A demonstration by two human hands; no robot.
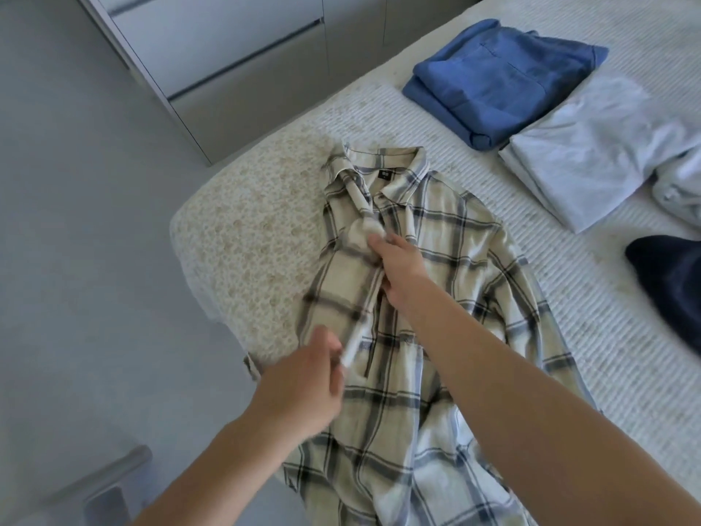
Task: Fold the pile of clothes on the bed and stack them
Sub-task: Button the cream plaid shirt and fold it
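Between both hands' fingers (373, 242), plaid shirt (455, 260)

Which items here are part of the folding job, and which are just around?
Job: plaid shirt, held by left hand and right hand; folded blue garment; folded pale garment; dark navy garment; bed.
Around: drawer unit; floor.

Plaid shirt (436, 298) spread front-up on bed (569, 317), collar toward far edge. Right hand (398, 271) pinches placket below collar; left hand (303, 389) pinches front edge lower down. Folded blue garment (500, 81) and pale folded garment (591, 149) beyond.
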